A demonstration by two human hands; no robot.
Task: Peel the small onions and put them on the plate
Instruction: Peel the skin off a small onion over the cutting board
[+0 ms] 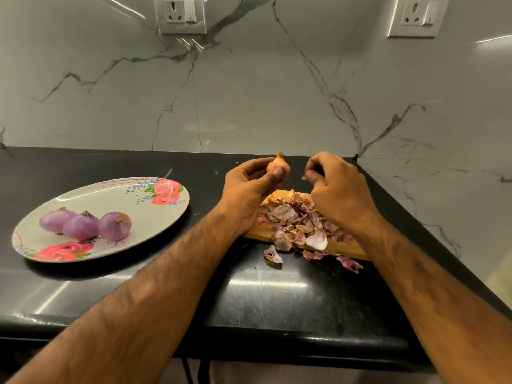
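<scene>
Both hands come in on bare forearms from the lower edge, above a glossy black stone tabletop point(277, 306) whose rounded front edge lies nearest, with open dark surface between the forearms. Nearer than the hands, a few loose peels point(273, 254) lie on the stone, just off a wooden cutting board point(340, 248). The board sits under both wrists, which hide its sides, and a heap of purple and tan onion skins point(296, 220) covers most of it.

Above the board's far end, the left hand point(249, 187) grips an unpeeled small onion point(278, 165) between thumb and fingers, tip upward, its lower half hidden by the thumb. The right hand point(339, 192), just beside it but apart, has its fingers curled, with thumb and forefinger pinching a pale sliver of skin point(303, 177) too small to make out well.

Well left of the left hand, a flower-printed oval plate point(110, 200) carries three peeled purple onions point(83, 225) touching in a row. Bare stone separates plate and forearm.

Beyond the hands a white veined marble wall point(249, 92) rises, meeting a side wall point(443, 189) close to the right hand. Two sockets point(180, 13) are cut off at the top.
</scene>
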